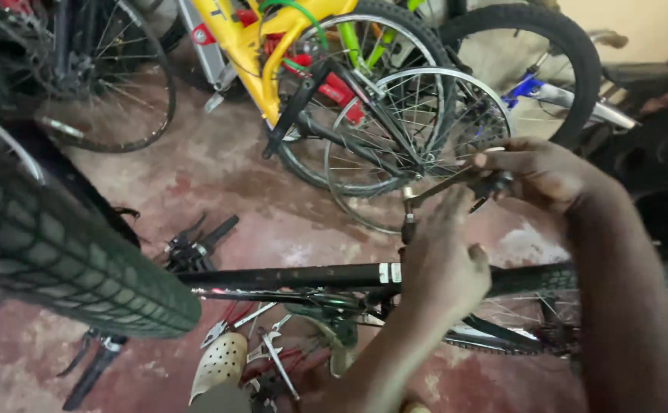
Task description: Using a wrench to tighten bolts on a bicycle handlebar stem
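My left hand (pixel 445 256) is raised over the black bicycle frame tube (pixel 295 275), its fingers closed around the lower end of a small metal tool or part (pixel 409 210). My right hand (pixel 540 172) grips the other end of the same piece, a thin metal arm with a dark block on it (pixel 494 183). Both hands work close together, just above the frame. What exactly the piece is stays unclear behind the fingers.
A big knobby tyre (pixel 58 252) fills the left foreground. A yellow bicycle (pixel 250 46) and several wheels (pixel 418 138) stand behind on the stained red floor (pixel 219 176). A loose brake lever (pixel 196 241) and cream sandal (pixel 219 363) lie below.
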